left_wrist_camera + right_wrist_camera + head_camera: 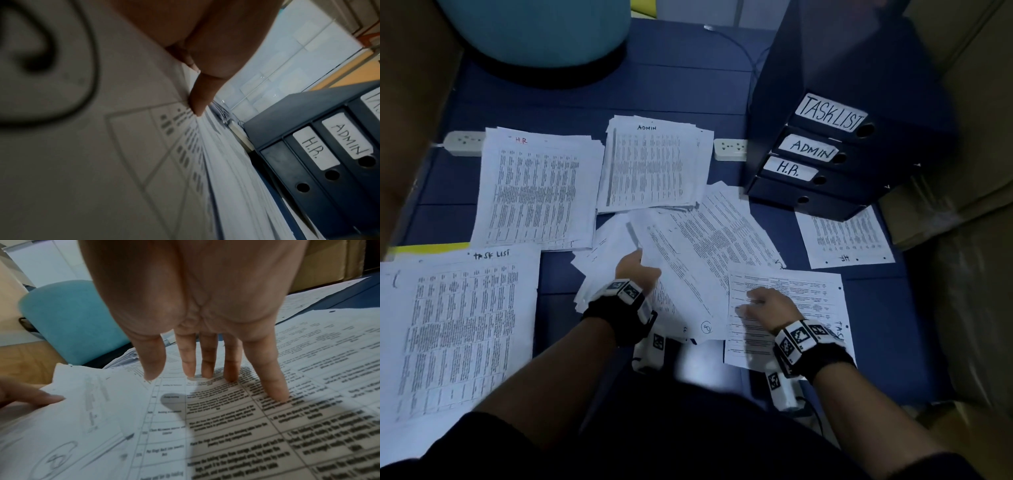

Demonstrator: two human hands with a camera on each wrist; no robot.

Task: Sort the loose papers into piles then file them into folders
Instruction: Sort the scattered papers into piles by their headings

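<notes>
Looking down from the head view, the loose papers (698, 240) lie fanned in the middle of the dark blue floor (558, 99), between three labelled piles: the HR pile (534, 192) at upper left, the ADMIN pile (654, 164) beside it, and the TASK LIST pile (455, 335) at lower left. A stack of four dark folders (822, 161) lies at upper right, three with spine labels TASKLIST, ADMIN and H.R., and a single sheet (842, 236) sits just in front of it. The left hand (637, 270) grips the edge of a tilted sheet (681, 287) raised from the loose papers. The right hand (767, 305) rests on a printed sheet (791, 308) at lower right. Two white power strips (465, 142) lie behind the piles, and a teal seat (534, 31) stands at the top. From the left wrist view, the left hand (205, 48) has its thumb (201, 97) pressed along the face of the tilted sheet (92, 146); the other fingers are hidden behind the paper. The folders (318, 154) appear at right. From the right wrist view, the right hand (205, 305) has straight, slightly spread fingers (275, 382) with their tips touching the printed sheet (267, 434), holding nothing. The tilted sheet (72, 418) overlaps its left edge, with a fingertip of the left hand (41, 398) on it, and the teal seat (72, 318) stands behind.
</notes>
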